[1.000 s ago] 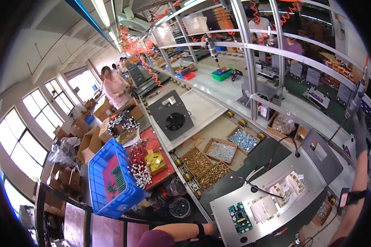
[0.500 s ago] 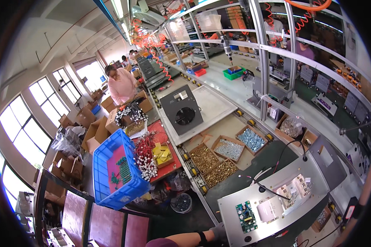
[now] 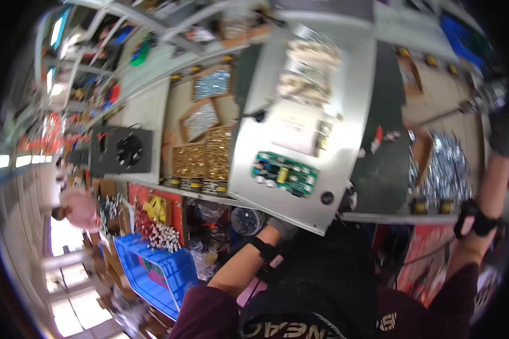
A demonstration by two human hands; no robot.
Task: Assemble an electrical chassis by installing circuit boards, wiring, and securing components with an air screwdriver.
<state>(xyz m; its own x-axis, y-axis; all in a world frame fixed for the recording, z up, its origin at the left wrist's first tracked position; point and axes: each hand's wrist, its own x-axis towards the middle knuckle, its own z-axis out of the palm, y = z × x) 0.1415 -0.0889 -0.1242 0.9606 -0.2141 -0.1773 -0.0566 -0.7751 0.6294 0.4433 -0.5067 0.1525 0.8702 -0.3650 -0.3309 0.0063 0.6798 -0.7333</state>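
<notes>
A silvery metal panel (image 3: 249,175) lies aslant across the bench, its near end overhanging the edge. On it are a green circuit board (image 3: 284,174), a pale flat block (image 3: 298,125) and blurred pale parts (image 3: 308,73). My left hand (image 3: 284,227), in a grey glove, grips the panel's near left edge; its fingertips are hidden beneath. At the far right my gloved right hand (image 3: 500,130) is closed round a driver tool (image 3: 492,93) with a long thin shaft pointing left, above the bench and apart from the panel. Blur softens its details.
Left of the panel stand cardboard trays of brass fasteners (image 3: 189,161), silver screws (image 3: 201,121) and blue-tinted screws (image 3: 212,85). More silver screws (image 3: 447,166) lie at right. A grey housing with a fan (image 3: 121,150) sits farther left. A blue crate (image 3: 152,271) stands below.
The head view has turned right and down, bringing my torso and both arms into sight. The driver tool now shows in my right hand. My left hand stays at the panel's edge.
</notes>
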